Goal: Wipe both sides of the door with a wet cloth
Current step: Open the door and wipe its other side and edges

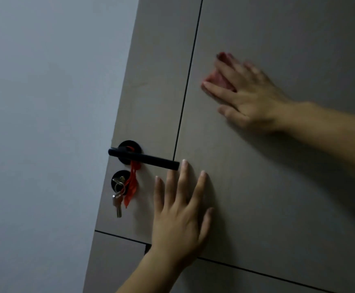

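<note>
wiping of this face of the door (278, 187) looks to be the step in hand. the right hand (248, 98), at the upper right of the frame, lies spread with fairly straight fingers and presses a pinkish-red cloth (215, 78) flat to the panel. only a bit of the cloth shows between and past the fingers, and the hand is blurred, so i cannot tell whether any finger curls round it. the left hand (178, 218), at lower centre, is flat and open on the door with its fingers fanned. it holds nothing, and its fingertips lie just beside the end of the black handle (149, 159).

the next move, as i judge it, calls for strokes carried across the unwiped parts of the panel and round the handle, with care near the keys (118, 199) and red ribbon (132, 182) hanging at the lock. the far side is not in view, so whether it is wiped cannot be told.

the door fills the centre and right of the frame. it is a matt grey-brown slab cut by thin dark grooves (190, 66), with no wet streaks i can make out in the dim light. pale wall (45, 123) fills the left.
</note>
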### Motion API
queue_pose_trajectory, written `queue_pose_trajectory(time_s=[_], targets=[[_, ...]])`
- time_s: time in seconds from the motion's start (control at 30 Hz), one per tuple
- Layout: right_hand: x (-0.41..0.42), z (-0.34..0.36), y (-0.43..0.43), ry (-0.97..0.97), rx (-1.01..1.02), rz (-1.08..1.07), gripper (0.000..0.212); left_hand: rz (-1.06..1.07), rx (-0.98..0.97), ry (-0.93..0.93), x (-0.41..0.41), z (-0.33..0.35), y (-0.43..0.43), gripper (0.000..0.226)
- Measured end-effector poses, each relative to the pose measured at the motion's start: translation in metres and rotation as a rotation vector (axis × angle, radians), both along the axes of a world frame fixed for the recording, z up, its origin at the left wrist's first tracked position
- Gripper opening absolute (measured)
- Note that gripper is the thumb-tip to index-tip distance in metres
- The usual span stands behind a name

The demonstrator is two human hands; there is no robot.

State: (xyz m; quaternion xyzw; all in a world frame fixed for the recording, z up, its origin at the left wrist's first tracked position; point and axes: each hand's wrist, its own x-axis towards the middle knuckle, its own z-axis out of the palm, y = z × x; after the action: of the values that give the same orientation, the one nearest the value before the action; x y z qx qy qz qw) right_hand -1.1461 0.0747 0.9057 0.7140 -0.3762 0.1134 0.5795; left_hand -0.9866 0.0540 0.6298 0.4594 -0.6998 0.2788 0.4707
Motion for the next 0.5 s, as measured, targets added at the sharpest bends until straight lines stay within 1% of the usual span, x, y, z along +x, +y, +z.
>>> queue_pose_trajectory(time_s=[0.1, 0.17, 0.27, 0.37, 0.43, 0.5], targets=[[0.083, 0.011, -0.017, 0.044, 0.015, -0.020, 0.071, 0.006, -0.011, 0.000, 0.002, -0.005, -0.001, 0.072], [0.108, 0.006, -0.023, 0.094, 0.022, -0.015, 0.069, 0.016, -0.022, -0.001, 0.001, -0.006, 0.000, 0.071], [0.081, -0.001, -0.019, 0.155, 0.050, -0.011, 0.072, 0.017, -0.018, -0.011, -0.001, -0.009, 0.001, 0.071], [0.044, -0.006, -0.008, 0.171, 0.072, -0.065, 0.074, 0.013, -0.027, -0.022, 0.001, -0.010, -0.002, 0.072], [0.050, -0.003, -0.006, 0.149, 0.077, -0.075, 0.072, 0.005, -0.037, -0.027, 0.003, -0.011, -0.002, 0.071], [0.082, 0.003, -0.012, 0.121, 0.085, -0.042, 0.067, 0.007, -0.036, -0.030, 0.004, -0.016, -0.001, 0.071]])
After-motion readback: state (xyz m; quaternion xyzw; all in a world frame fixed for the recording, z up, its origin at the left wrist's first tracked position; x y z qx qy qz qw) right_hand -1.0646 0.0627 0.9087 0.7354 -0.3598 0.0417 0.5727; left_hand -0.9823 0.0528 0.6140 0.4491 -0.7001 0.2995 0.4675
